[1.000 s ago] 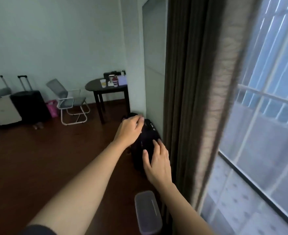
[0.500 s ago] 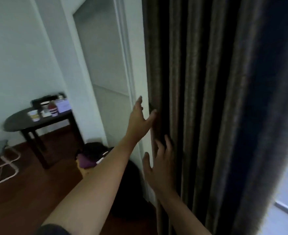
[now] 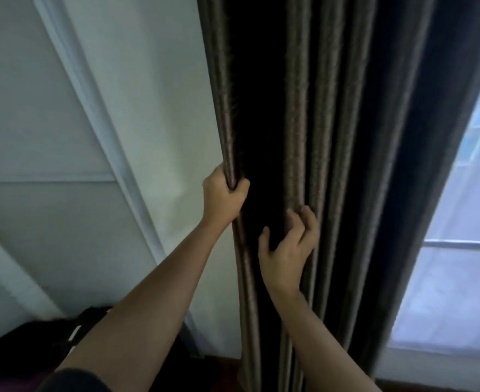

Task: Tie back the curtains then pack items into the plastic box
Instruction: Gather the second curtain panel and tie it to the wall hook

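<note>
Your left hand (image 3: 223,195) is closed round the left edge of the curtain (image 3: 346,137). The thumb is on the near side and the fingers wrap behind the outermost fold, just beside the wall (image 3: 154,108). Your right hand (image 3: 285,251) sits lower and to the right, against the middle folds. Its fingers (image 3: 308,222) are half bent with the tips on a pleat, and I cannot tell whether they have any cloth pinched.

The curtain hangs between the wall and the window (image 3: 459,264). Its folds run straight up and down, so its long axis is vertical and you must gather across it. Most of the loose cloth lies to the right of both hands, toward the window, and your right hand is the nearer one. I judge the next move is to reach that hand round the window-side folds and draw them left to the edge you hold.

Neither a tie-back nor the plastic box is in view. A black bag (image 3: 35,346) lies at the foot of the wall.
</note>
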Demonstrator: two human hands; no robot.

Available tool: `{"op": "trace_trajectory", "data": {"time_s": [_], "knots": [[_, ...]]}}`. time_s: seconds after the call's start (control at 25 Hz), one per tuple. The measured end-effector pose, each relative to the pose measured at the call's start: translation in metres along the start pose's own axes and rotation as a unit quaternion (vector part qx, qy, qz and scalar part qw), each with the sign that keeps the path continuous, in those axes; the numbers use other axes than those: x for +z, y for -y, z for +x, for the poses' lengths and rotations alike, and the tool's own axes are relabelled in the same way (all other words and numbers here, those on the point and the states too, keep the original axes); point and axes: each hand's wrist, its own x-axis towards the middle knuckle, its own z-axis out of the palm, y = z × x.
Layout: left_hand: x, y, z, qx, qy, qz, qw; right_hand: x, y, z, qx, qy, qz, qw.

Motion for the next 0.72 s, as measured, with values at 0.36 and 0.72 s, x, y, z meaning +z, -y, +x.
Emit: {"op": "trace_trajectory", "data": {"time_s": [0.36, 0.72], "knots": [[0.007, -0.039, -0.013, -0.057, 0.207, -0.08, 0.973, -0.02, -0.002, 0.009, 0.006, 0.191, -0.093, 0.977], [0.0, -0.05, -0.028, -0.089, 0.329, -0.174, 0.924, -0.036, -0.019, -0.043, 0.087, 0.338, -0.103, 0.931]]}}
